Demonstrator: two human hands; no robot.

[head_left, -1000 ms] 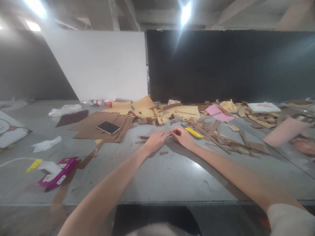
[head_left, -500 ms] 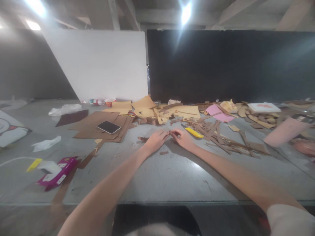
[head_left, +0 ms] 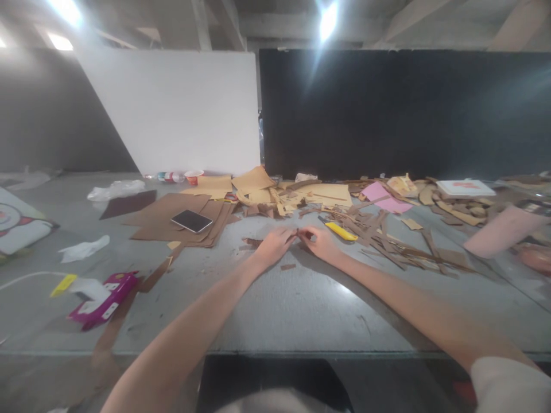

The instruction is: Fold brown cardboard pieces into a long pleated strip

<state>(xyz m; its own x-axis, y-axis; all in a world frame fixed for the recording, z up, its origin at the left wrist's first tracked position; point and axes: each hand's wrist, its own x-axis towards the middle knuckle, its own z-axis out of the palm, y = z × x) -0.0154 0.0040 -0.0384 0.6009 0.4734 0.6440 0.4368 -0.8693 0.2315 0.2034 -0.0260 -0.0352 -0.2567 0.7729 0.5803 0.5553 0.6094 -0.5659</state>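
My left hand (head_left: pixel 276 244) and my right hand (head_left: pixel 319 241) meet fingertip to fingertip above the middle of the grey table. Both are closed in a pinch around a tiny brown piece (head_left: pixel 298 232), too small and too covered to name for sure. Just left of my left hand lies a dark brown strip (head_left: pixel 253 242). A short brown cardboard scrap (head_left: pixel 288 267) rests on the table below the hands. Beside my right hand is a yellow utility knife (head_left: pixel 341 231), its dark tip pointing up and left.
Brown cardboard sheets (head_left: pixel 150 221) lie at left with a phone (head_left: pixel 191 221) on top. A purple power strip (head_left: pixel 105 301) sits nearer. Cut cardboard strips (head_left: pixel 391 244) spread at right, before a pink tumbler (head_left: pixel 501 232). White and black panels stand behind.
The whole view has shifted very slightly. Both hands keep the same pinch at the same place, and nothing on the table has visibly moved.
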